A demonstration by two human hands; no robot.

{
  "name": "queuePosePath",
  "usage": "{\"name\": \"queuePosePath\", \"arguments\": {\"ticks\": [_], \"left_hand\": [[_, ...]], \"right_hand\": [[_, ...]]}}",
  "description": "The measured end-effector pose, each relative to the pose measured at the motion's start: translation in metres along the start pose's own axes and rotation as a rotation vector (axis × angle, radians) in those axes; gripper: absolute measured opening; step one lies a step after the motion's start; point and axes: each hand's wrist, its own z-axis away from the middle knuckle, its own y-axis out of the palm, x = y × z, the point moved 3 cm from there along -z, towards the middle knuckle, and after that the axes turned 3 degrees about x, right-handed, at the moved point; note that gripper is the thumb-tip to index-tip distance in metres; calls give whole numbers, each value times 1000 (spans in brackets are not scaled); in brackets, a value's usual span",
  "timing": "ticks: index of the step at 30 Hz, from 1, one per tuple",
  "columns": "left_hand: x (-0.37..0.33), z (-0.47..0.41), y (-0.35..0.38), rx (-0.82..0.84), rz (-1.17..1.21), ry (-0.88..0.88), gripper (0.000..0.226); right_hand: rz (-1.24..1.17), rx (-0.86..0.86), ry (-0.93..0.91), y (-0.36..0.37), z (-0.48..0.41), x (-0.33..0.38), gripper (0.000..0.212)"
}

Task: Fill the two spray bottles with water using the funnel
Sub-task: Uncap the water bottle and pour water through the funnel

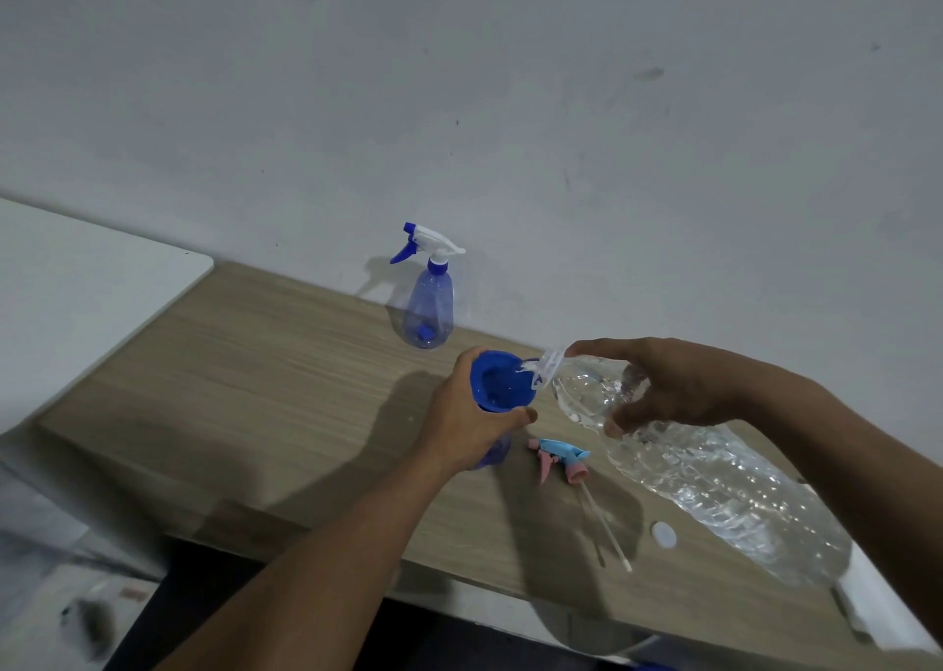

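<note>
My left hand (467,423) grips a blue spray bottle (494,452) with a blue funnel (502,383) set in its neck; the hand hides most of the bottle. My right hand (673,389) holds a large clear water bottle (714,471) tilted sideways, its open mouth over the funnel's rim, and water runs into the funnel. A second spray bottle (427,308) with a white-and-blue trigger head stands upright by the wall. A pink-and-light-blue trigger head (561,458) with its dip tube lies on the wooden table (255,389), right of my left hand.
A white bottle cap (664,535) lies on the table near the front edge, under the water bottle. A white surface (76,303) adjoins the table on the left. The grey wall stands right behind the table.
</note>
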Motion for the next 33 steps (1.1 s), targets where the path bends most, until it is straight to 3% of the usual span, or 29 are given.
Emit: {"name": "queuePosePath", "arguments": {"ticks": [9,15,25,33], "left_hand": [[3,0,1,1,-19,-17,76],[2,0,2,-9,-26,-29,74],[5,1,4,-61,-27,-80,62],[7,-1,3,-57,-61,-44,72]], "right_hand": [[-11,-31,-23,3,1,-3,90],[-83,-139,-74,14,3,-5,89],[-374,-561,-125,31,16,-14,90],[-528,-894,-98,18,12,-39,87]]}}
